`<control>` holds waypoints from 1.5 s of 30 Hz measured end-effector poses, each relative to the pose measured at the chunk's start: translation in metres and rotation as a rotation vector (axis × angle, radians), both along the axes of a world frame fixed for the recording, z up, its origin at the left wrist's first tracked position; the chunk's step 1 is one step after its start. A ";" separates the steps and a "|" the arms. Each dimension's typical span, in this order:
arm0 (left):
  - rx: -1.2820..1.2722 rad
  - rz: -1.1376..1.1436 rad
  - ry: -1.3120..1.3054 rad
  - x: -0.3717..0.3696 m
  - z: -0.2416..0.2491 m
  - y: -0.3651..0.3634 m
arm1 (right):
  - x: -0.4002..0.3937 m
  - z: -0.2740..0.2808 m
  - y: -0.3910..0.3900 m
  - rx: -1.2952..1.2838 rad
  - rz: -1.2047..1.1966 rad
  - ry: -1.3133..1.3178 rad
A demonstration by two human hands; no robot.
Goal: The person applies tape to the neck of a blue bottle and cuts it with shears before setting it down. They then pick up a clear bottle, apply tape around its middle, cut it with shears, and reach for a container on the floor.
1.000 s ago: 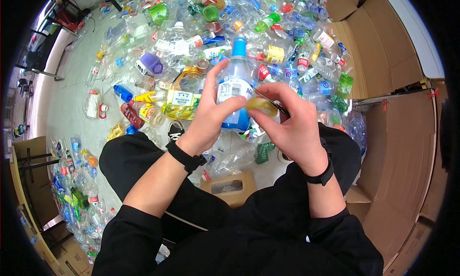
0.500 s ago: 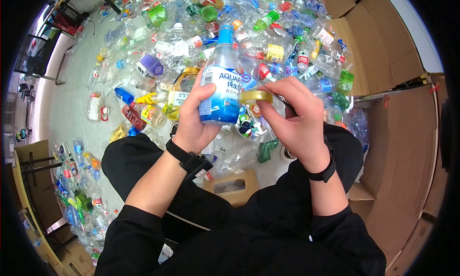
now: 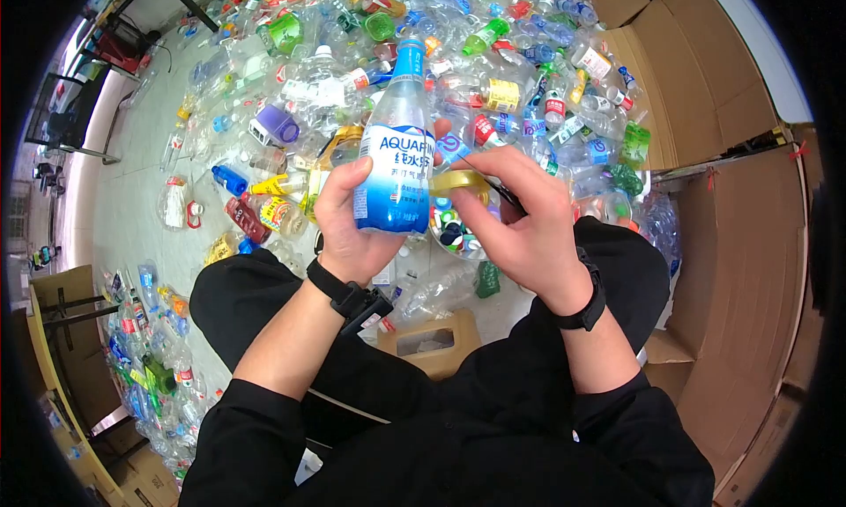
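My left hand (image 3: 351,216) is wrapped round a blue and white Aquafina bottle (image 3: 395,177), which stands nearly upright with a blue top. Between the thumb and fingers of my right hand (image 3: 522,216) is a yellow ring like a roll of tape (image 3: 458,182), its left edge right at the bottle's side. A thin dark tool (image 3: 504,192) also shows in that hand, largely hidden by the fingers. Below the two hands, a container of bottle caps (image 3: 454,235) stands on the floor.
Plastic bottles (image 3: 322,80) cover the floor ahead, with another pile (image 3: 167,366) at lower left. Cardboard (image 3: 731,296) walls the right side. A tan container with a cut opening (image 3: 458,331) sits between my legs. A purple-capped bottle (image 3: 278,122) lies at left.
Both hands have shifted slightly left with the bottle and the yellow ring. The bottle leans a little less, and more of the dark tool shows.
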State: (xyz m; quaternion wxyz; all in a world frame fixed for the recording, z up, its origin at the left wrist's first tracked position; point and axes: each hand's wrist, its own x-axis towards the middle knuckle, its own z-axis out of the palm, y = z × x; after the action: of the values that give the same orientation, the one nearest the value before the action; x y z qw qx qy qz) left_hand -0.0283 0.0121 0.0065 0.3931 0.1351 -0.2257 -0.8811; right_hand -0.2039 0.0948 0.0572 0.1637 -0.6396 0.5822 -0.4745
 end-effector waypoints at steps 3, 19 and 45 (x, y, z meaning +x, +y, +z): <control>-0.011 0.005 -0.047 -0.001 0.003 0.001 | 0.003 0.002 0.001 0.030 0.057 -0.100; -0.010 0.076 -0.059 -0.007 0.008 0.007 | 0.009 -0.019 -0.007 0.351 -0.086 -0.450; -0.125 -0.169 -0.268 -0.006 -0.015 0.002 | -0.015 0.002 -0.008 0.550 -0.005 -0.574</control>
State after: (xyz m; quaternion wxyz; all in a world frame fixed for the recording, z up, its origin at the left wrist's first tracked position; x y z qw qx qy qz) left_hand -0.0338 0.0142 -0.0084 0.2915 0.2071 -0.3411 -0.8694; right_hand -0.2191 0.0868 0.0590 0.4838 -0.4120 0.6194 -0.4609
